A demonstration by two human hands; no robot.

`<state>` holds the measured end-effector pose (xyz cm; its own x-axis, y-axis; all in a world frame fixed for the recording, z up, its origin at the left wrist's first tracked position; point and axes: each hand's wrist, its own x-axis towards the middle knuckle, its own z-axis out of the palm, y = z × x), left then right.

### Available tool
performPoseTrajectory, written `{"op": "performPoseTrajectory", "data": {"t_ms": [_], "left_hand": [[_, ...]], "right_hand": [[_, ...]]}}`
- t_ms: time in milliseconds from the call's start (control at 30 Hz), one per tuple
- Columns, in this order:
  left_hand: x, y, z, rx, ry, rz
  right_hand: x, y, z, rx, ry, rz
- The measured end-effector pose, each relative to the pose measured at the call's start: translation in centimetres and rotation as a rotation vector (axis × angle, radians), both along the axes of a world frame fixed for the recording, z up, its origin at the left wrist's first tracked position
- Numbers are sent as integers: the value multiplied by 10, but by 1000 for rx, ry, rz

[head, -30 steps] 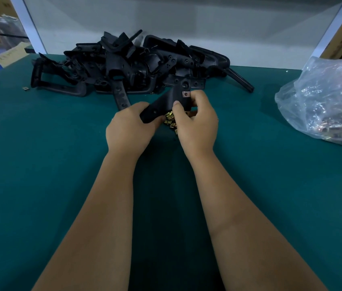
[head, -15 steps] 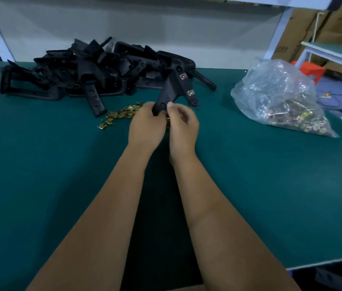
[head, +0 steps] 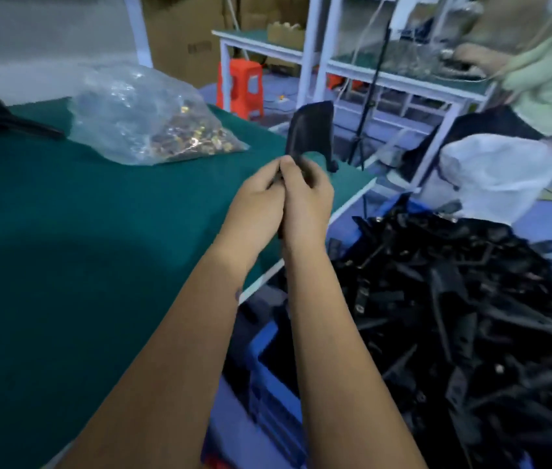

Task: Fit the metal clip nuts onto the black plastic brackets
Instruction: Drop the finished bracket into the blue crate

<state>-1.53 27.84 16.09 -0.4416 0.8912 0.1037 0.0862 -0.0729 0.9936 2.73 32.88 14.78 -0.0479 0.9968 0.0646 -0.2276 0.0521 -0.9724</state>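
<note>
Both my forearms run up the middle of the view, wrists pressed together over the right edge of the green table (head: pixel 64 265). Left hand (head: pixel 254 201) and right hand (head: pixel 306 198) are both curled round the lower end of one black bracket (head: pixel 310 133), which sticks up above my fingertips, hooked end to the right. Can't tell if there's a nut on it, too blurry. Half a second ago I was facing the bracket stack at the back of the table; now the view has swung right, so the bag (head: pixel 146 120) of nuts sits to the left and a bin heap (head: pixel 471 316) of brackets shows beside the table.
</note>
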Motion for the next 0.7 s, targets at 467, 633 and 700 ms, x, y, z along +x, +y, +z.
{"op": "performPoseTrajectory", "data": {"t_ms": [467, 633, 700], "left_hand": [[96, 14, -61, -518, -35, -542], [74, 16, -28, -317, -94, -462], [56, 14, -11, -187, -158, -382]], "right_hand": [[232, 83, -77, -264, -1089, -484], [165, 75, -65, 2, -1115, -612], [131, 71, -52, 75, -1055, -570]]}}
